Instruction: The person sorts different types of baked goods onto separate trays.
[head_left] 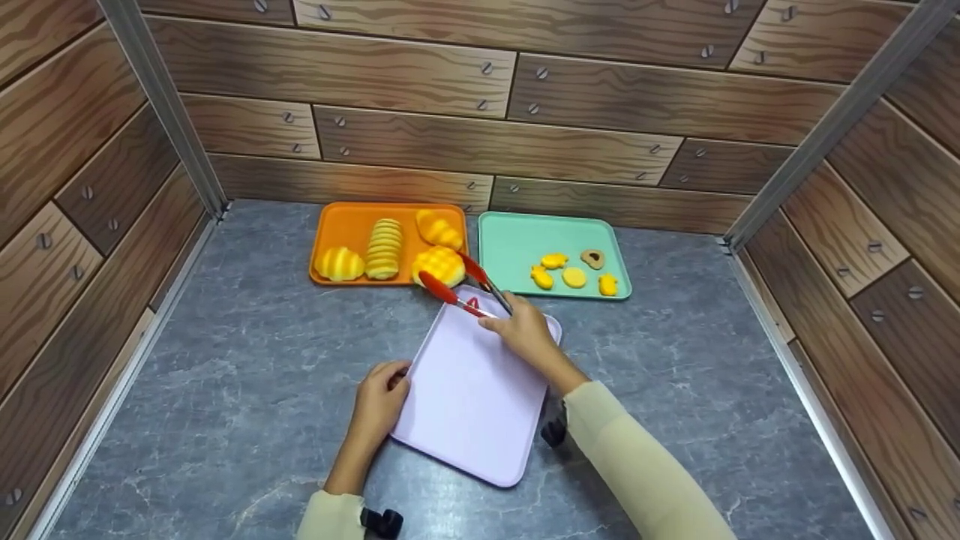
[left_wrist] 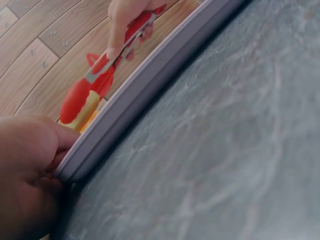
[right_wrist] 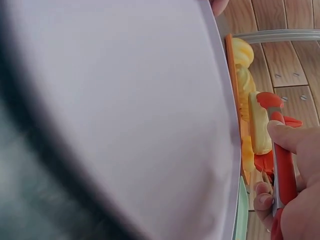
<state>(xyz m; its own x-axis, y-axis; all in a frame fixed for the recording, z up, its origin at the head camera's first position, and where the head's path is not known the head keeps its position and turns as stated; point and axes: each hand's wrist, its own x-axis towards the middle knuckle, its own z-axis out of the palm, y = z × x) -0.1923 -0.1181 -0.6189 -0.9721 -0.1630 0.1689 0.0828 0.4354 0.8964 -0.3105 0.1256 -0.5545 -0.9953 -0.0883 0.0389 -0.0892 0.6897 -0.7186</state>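
My right hand [head_left: 531, 336] grips red-and-metal tongs [head_left: 441, 289] above the far end of a lavender tray [head_left: 472, 397]. Between the tong heads is a round yellow bun [head_left: 437, 265] with a grid pattern, over the near right corner of the orange tray [head_left: 345, 212]. In the right wrist view the bun [right_wrist: 260, 127] is pinched on both sides and looks raised. My left hand [head_left: 381, 405] holds the lavender tray's left edge, thumb and fingers at its rim. The left wrist view shows that tray's rim [left_wrist: 145, 70] tilted across the frame.
The orange tray carries a ridged roll [head_left: 385, 247], a striped bread [head_left: 340, 264] and another bread [head_left: 439, 229]. To its right, a mint-green tray [head_left: 517, 240] bears several small biscuits, one a brown ring-like piece [head_left: 592, 259]. Wood-patterned walls [head_left: 412, 135] enclose the grey marbled surface [head_left: 240, 360].
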